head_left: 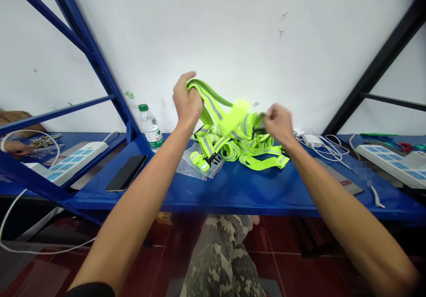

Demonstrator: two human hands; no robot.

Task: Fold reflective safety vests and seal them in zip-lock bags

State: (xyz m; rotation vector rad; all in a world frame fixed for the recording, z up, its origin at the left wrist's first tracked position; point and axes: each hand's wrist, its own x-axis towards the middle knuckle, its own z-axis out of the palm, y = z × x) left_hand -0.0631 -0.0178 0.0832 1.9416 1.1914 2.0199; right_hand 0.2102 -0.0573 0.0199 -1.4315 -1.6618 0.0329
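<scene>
A tangle of neon-yellow reflective straps (233, 144) with grey stripes and black buckles is spread over the blue shelf (213, 195). My left hand (188, 101), raised above the pile, is closed around one looped strap. Farther right, my right hand (278, 121) pinches another part of the straps near a dark buckle; it is slightly blurred. Between both hands the lifted straps cross and smear with motion. Beneath the pile lies a clear plastic bag (191, 170), partly covered.
Left of the pile are a water bottle (151, 128) with a green cap and a black phone (126, 173). White cables with a charger (312, 140) lie to the right. Power strips (78, 161) sit at both sides. Another person's hand (15, 148) shows at far left. Blue frame posts rise on the left.
</scene>
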